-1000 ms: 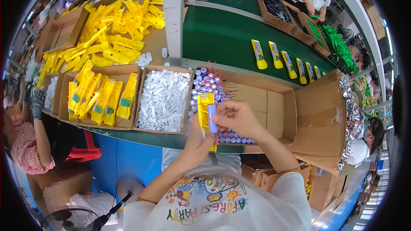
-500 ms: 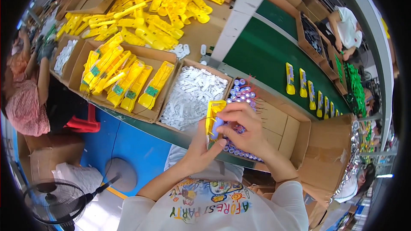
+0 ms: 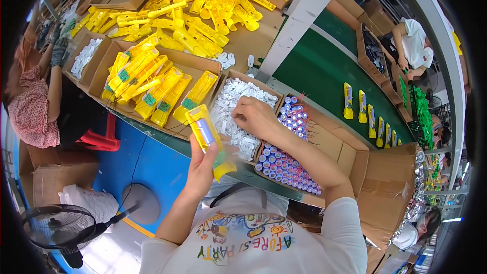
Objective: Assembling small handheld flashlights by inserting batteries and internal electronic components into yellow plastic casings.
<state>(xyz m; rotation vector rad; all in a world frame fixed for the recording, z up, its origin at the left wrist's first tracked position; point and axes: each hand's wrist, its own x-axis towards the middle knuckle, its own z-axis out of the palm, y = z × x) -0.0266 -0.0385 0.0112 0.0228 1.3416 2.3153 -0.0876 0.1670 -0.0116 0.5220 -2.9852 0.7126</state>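
Note:
My left hand (image 3: pixel 202 167) is wrapped round a long yellow plastic housing (image 3: pixel 194 115), held tilted in front of the cardboard boxes. A purple battery cell (image 3: pixel 204 131) lies inside this housing, and its lower part is blurred. My right hand (image 3: pixel 253 116) is over a box of small white plastic parts (image 3: pixel 238 91). Its fingers are curled and pressed together; anything between them is hidden. Beside that forearm, purple battery cells (image 3: pixel 276 165) with red wires stand packed in another box. To the left, a box holds yellow housings (image 3: pixel 195 91) with green circuit boards.
A large heap of yellow housings (image 3: pixel 187 35) lies behind the boxes. Several finished-looking yellow units (image 3: pixel 348 101) stand in a row on the green conveyor (image 3: pixel 309 66). A white post (image 3: pixel 299 25) rises between. Co-workers sit at left and far right; a black fan (image 3: pixel 61 228) stands lower left.
My hands have parted. The left moved left with the yellow housing, and the right left the housing for the white parts. The whole view has shifted slightly.

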